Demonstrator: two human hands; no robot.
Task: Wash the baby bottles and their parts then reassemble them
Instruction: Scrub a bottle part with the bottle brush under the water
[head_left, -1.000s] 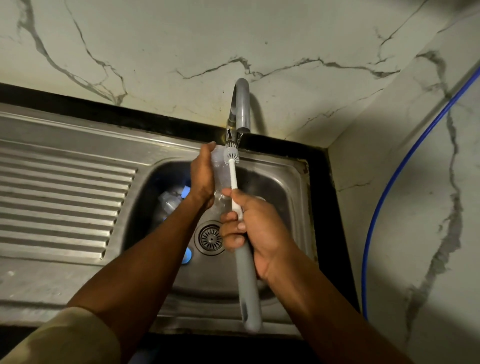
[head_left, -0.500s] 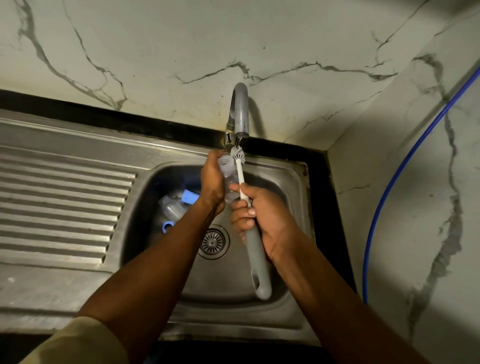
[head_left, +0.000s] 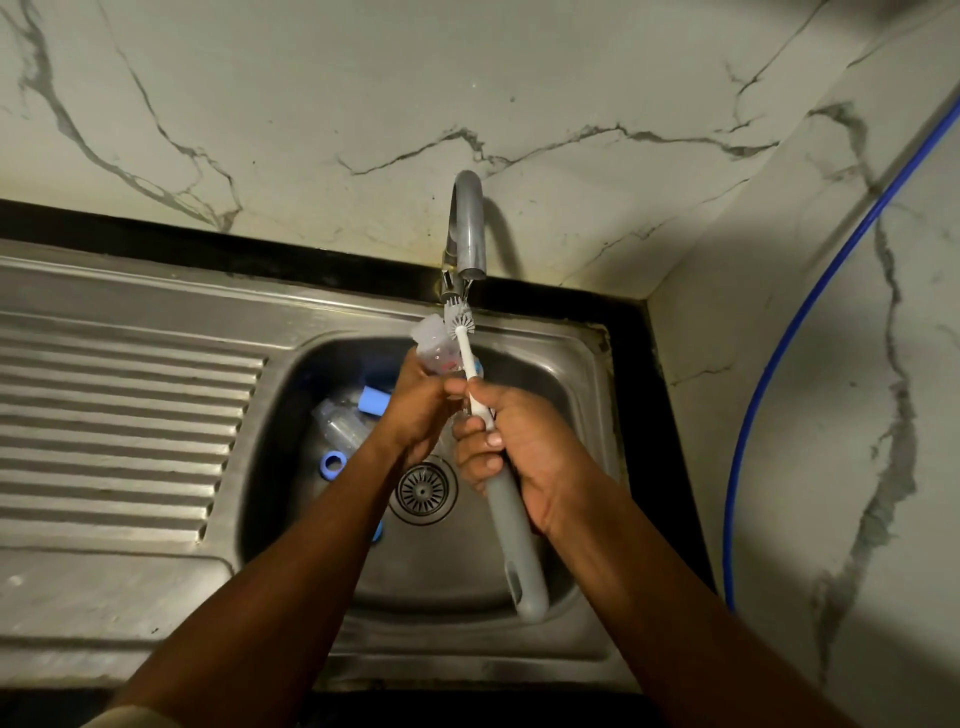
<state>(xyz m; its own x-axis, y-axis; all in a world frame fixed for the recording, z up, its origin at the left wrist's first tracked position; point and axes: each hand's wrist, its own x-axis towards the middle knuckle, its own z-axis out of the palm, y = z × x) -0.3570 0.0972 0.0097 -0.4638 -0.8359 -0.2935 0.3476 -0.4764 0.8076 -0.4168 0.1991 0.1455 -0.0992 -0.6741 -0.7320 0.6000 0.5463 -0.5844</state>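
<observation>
My left hand (head_left: 421, 402) grips a clear baby bottle (head_left: 435, 347) over the sink basin, its far end tilted up toward the tap. My right hand (head_left: 511, 447) holds a bottle brush (head_left: 511, 540) by its grey handle; the white shaft runs up beside the bottle and the bristle head (head_left: 460, 318) sits just under the spout. In the basin's left part lie another clear bottle (head_left: 340, 423), a blue cap (head_left: 375, 401) and a blue ring (head_left: 332, 464).
A grey curved tap (head_left: 467, 228) stands at the back of the steel sink (head_left: 592, 374). The drain strainer (head_left: 423, 491) is in the basin floor. A ribbed draining board (head_left: 119, 436) lies to the left. A blue hose (head_left: 769, 374) runs down the marble wall at right.
Both hands have drawn back a little from the tap. The brush has tilted so its handle points more to the lower right, and the bottle's end now shows clearly left of the bristles.
</observation>
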